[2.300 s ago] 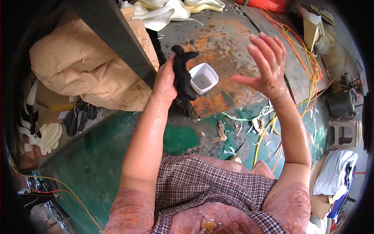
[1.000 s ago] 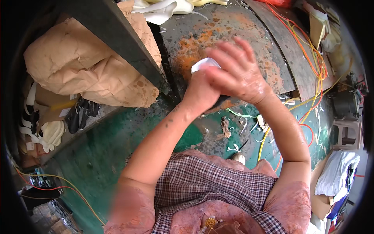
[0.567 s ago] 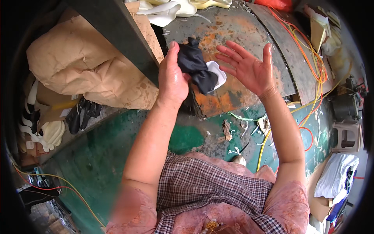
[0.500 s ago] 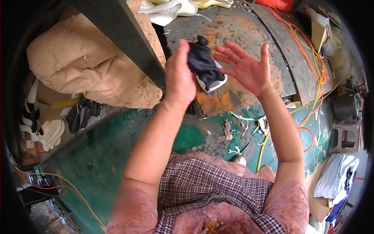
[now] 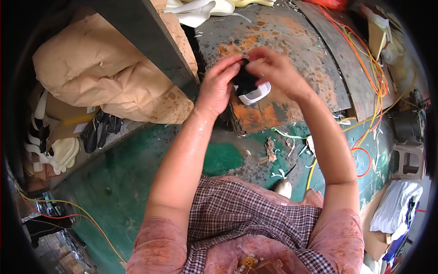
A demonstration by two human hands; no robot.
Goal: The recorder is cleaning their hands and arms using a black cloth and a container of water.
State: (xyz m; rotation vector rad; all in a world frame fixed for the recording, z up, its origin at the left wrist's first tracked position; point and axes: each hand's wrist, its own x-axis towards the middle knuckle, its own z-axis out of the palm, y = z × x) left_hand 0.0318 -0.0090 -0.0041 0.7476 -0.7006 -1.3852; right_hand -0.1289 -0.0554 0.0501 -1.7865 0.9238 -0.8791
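A soft black piece with a rounded white rim (image 5: 256, 94), shaped like part of a shoe, is between my hands above the rusty metal bench. My left hand (image 5: 216, 86) holds its left side, with the thumb and fingers closing at the black upper end. My right hand (image 5: 279, 75) is bent over the opposite side, its fingers curled onto the black material and smeared by motion. Between the hands the black part is mostly covered, while the white rim shows at the lower end.
The stained bench (image 5: 292, 50) lies beneath my hands. Crumpled brown paper (image 5: 109, 68) and a dark metal post (image 5: 146, 41) stand left. White sole-shaped pieces (image 5: 200, 13) lie at the back. Orange and yellow hoses (image 5: 376, 82) trail on the right; scraps litter the green floor (image 5: 132, 169).
My right hand, spread and apart from the piece before, has come in and curled onto it. The left fingers have bent over the piece's upper end, and its white rim shows more fully.
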